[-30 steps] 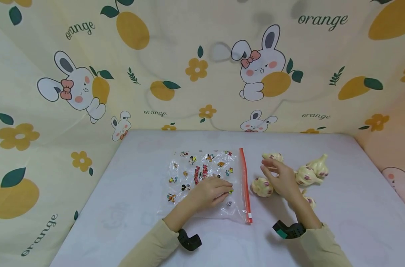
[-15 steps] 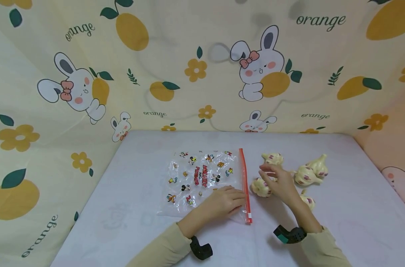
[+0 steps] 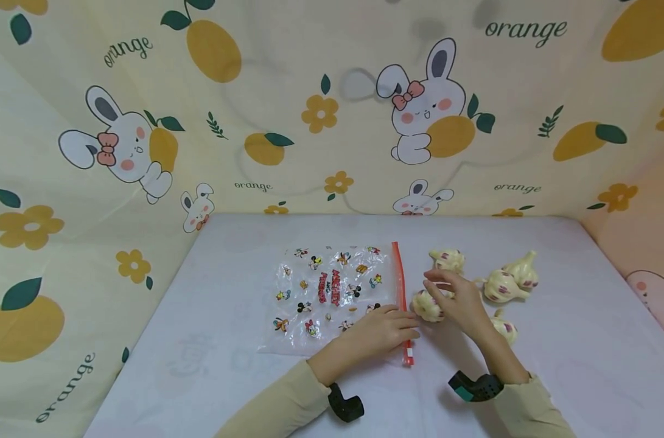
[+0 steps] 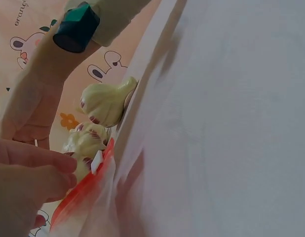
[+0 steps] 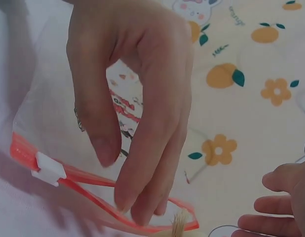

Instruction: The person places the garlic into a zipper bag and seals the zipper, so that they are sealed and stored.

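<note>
My left hand reaches over the right end of a clear zip bag with cartoon prints. Its fingers hang loosely bent at the red zipper edge; in the right wrist view its fingertips are over the bag's parted mouth, near the white slider. Above a garlic bulb, my right hand is held with fingers spread and slightly bent, gripping nothing. Another garlic bulb lies just beyond it.
Two more garlic bulbs, one in front and one behind, lie together at the right. One sits partly behind the right wrist. A white cloth covers the table; a printed curtain rises behind.
My left hand has slid right across the bag, from its printed middle to the red zipper edge. The right hand has barely shifted, and the bag and garlic lie where they were.
</note>
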Tool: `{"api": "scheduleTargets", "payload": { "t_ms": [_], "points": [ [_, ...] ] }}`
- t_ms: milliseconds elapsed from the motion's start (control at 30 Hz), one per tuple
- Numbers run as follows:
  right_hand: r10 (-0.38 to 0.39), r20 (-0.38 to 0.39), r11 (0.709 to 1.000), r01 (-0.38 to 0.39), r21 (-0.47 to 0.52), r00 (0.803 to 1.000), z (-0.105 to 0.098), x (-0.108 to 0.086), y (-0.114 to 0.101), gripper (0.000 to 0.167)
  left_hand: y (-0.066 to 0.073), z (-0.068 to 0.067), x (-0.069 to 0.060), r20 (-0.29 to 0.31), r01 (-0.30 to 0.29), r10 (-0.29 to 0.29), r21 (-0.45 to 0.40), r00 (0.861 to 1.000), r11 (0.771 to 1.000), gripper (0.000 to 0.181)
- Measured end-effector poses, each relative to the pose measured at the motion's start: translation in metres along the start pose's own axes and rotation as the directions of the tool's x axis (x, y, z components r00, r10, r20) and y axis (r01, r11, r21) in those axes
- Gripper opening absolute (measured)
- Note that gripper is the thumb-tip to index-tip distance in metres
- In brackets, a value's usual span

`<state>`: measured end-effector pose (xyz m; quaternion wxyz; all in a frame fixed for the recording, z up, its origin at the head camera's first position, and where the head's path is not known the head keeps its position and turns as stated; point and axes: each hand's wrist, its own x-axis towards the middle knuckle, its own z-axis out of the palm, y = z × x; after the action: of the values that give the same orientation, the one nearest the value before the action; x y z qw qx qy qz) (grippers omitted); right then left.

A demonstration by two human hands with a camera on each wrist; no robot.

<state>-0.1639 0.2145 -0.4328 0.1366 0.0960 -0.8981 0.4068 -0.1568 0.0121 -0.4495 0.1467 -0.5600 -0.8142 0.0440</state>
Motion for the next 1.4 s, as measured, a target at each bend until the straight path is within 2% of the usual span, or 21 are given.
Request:
{"api": "scheduleTargets", "payload": {
  "t_ms": [233,433,600,767,900,1100,1200,1400],
  "points": [
    [-0.014,-0.012,1.0,0.014,0.015,1.0,0.001,-0.001,-0.003,0.022,0.0,0.001,0.004,0.087,0.009,-0.007,-0.021,0.996,1.0,0.024],
    [-0.013,-0.027,1.0,0.014,0.013,1.0,0.0,-0.003,-0.005,0.02,0.0,0.008,0.002,0.063,-0.007,0.006,0.013,0.998,1.0,0.024],
    [-0.014,-0.037,1.0,0.014,0.021,0.999,-0.002,-0.004,-0.006,0.019,-0.002,0.008,0.0,0.006,-0.004,0.004,0.033,1.0,0.999,0.022],
    [-0.025,-0.042,0.999,0.026,0.021,0.999,-0.003,-0.006,-0.011,0.018,-0.005,0.008,-0.005,-0.102,0.011,-0.007,0.035,0.995,0.999,0.02],
    [-0.037,-0.054,0.999,0.038,0.02,0.998,-0.003,-0.008,-0.012,0.018,-0.008,0.005,-0.009,-0.186,0.021,-0.015,0.029,0.982,0.999,0.018],
    [-0.055,-0.061,0.998,0.057,0.017,0.997,-0.004,-0.009,-0.014,0.017,-0.013,-0.005,-0.015,-0.298,0.013,-0.014,-0.004,0.955,1.0,0.015],
    [-0.067,-0.058,0.997,0.068,0.025,0.996,-0.004,-0.01,-0.017,0.016,-0.016,-0.009,-0.017,-0.329,0.019,-0.022,-0.014,0.944,1.0,0.015],
    [-0.082,-0.035,0.996,0.084,0.039,0.996,-0.004,-0.013,-0.025,0.016,-0.019,-0.015,-0.02,-0.361,0.023,-0.023,-0.005,0.932,1.0,0.015]
  ]
}}
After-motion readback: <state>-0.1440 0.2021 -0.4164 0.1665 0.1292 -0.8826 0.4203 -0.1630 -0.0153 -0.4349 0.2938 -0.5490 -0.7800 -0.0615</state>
